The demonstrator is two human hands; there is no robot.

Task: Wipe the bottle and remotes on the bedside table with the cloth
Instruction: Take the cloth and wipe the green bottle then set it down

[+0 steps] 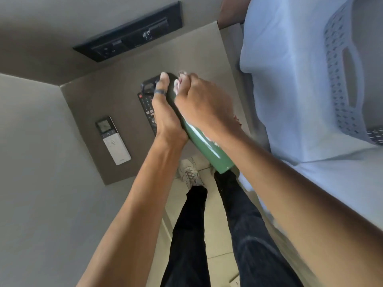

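Note:
A green bottle (209, 150) with a black lid is held tilted above the bedside table (116, 96), its base toward me. My left hand (165, 112) grips its upper part, thumb up by the lid. My right hand (204, 104) presses a white cloth (178, 83) against the bottle's side; only small bits of cloth show at the fingers and under the wrist. A white remote (113, 139) lies on the table to the left. A black remote (147, 104) lies beneath my left hand, partly hidden.
A black wall panel with sockets and a knob (132, 36) sits behind the table. The bed with pale blue sheets (290, 90) borders the right, carrying a grey perforated basket (348, 79). My legs and a white shoe (189, 170) stand on the tiled floor below.

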